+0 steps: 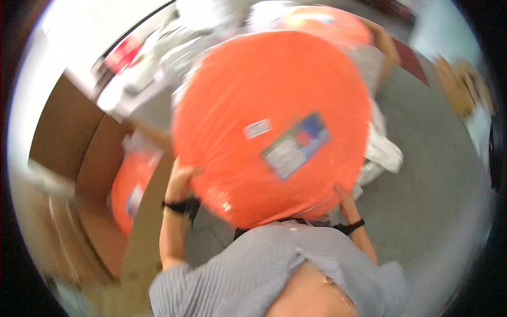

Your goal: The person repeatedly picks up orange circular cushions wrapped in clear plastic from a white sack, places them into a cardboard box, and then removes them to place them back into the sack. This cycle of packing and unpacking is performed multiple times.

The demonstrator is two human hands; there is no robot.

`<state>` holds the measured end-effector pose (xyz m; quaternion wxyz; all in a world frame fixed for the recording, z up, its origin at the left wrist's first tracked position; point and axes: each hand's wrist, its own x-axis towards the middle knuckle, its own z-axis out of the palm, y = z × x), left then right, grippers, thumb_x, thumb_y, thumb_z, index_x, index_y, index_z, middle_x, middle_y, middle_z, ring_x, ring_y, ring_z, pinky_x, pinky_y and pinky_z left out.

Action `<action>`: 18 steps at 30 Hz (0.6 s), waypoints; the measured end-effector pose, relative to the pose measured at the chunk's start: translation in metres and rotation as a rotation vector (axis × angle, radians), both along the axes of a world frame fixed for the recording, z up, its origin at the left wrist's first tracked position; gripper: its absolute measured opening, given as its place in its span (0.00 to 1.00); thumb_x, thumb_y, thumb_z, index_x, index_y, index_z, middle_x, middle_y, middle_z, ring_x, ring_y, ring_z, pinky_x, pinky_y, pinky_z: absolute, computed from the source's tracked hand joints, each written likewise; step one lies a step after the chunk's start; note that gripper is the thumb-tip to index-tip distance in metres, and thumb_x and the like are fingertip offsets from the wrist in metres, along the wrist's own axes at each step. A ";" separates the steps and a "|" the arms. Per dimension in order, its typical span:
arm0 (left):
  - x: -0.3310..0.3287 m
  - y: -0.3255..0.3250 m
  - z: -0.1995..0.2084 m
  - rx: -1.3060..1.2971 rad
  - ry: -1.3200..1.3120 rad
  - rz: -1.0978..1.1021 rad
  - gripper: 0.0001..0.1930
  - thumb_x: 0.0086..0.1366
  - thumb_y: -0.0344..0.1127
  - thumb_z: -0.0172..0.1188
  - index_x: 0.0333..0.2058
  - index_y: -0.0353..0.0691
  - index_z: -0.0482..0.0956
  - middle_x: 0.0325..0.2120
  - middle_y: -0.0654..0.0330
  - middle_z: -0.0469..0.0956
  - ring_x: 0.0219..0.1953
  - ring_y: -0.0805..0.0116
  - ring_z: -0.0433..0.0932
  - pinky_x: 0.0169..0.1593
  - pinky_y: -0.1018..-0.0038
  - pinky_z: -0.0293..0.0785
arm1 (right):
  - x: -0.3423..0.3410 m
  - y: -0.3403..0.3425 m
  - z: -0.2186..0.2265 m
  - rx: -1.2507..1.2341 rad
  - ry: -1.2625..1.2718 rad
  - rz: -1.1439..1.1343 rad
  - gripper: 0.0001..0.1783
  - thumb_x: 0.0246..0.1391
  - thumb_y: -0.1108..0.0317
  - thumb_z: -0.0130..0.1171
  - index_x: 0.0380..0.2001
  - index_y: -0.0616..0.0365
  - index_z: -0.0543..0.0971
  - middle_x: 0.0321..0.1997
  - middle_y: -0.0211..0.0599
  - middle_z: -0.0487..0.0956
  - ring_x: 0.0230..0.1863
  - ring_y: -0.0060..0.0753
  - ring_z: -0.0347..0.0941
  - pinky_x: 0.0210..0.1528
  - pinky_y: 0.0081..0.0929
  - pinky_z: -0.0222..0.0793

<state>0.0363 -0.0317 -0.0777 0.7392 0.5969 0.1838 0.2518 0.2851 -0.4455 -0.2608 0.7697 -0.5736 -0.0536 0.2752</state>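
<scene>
A large round orange disc (253,90), wrapped in clear plastic film, is held up in front of my body and fills the middle of the view. It bears a small white label (257,129) and a bigger coloured label (297,145). My left hand (183,177) grips its lower left edge, with the thumb on the near face. At the lower right edge my right hand (345,202) holds it too, most of those fingers hidden behind the disc. Dark bands circle both wrists.
An open cardboard box (95,142) stands at my left, with another wrapped orange disc (132,185) inside. Beyond the held disc lie one more orange disc (332,26) and clear plastic bags (185,55). White plastic (385,150) hangs at the right over the grey floor (433,174).
</scene>
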 end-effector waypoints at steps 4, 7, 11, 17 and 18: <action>-0.011 -0.004 -0.005 -0.070 0.011 0.032 0.29 0.44 0.24 0.61 0.48 0.29 0.66 0.45 0.55 0.72 0.45 0.67 0.72 0.49 0.71 0.68 | 0.003 0.019 0.034 0.073 -0.017 0.000 0.31 0.50 0.69 0.54 0.56 0.63 0.57 0.56 0.42 0.64 0.55 0.36 0.62 0.56 0.34 0.59; -0.001 -0.040 -0.015 -0.196 -0.031 0.159 0.28 0.45 0.23 0.60 0.49 0.30 0.66 0.45 0.56 0.72 0.45 0.68 0.72 0.49 0.71 0.68 | 0.058 0.011 0.023 0.182 0.166 0.110 0.31 0.50 0.67 0.53 0.56 0.65 0.57 0.56 0.43 0.63 0.56 0.39 0.61 0.57 0.35 0.58; -0.009 -0.051 -0.051 -0.186 0.022 0.229 0.21 0.47 0.25 0.56 0.44 0.31 0.70 0.41 0.56 0.74 0.43 0.66 0.73 0.46 0.71 0.69 | 0.093 0.003 0.019 0.119 0.138 0.159 0.28 0.50 0.64 0.53 0.53 0.64 0.61 0.53 0.41 0.67 0.53 0.37 0.64 0.54 0.35 0.62; 0.029 -0.077 -0.112 -0.325 -0.106 0.316 0.26 0.61 0.38 0.50 0.55 0.32 0.57 0.53 0.52 0.63 0.53 0.58 0.65 0.55 0.63 0.63 | 0.107 -0.013 0.134 0.019 -0.385 0.120 0.27 0.44 0.69 0.60 0.49 0.61 0.66 0.48 0.36 0.71 0.48 0.32 0.68 0.49 0.31 0.64; 0.031 -0.078 -0.127 -0.374 -0.108 0.306 0.27 0.62 0.43 0.49 0.55 0.33 0.57 0.53 0.54 0.63 0.54 0.59 0.64 0.56 0.63 0.62 | 0.097 -0.018 0.145 -0.042 -0.517 0.116 0.24 0.44 0.67 0.61 0.46 0.62 0.69 0.45 0.36 0.74 0.46 0.31 0.69 0.48 0.30 0.65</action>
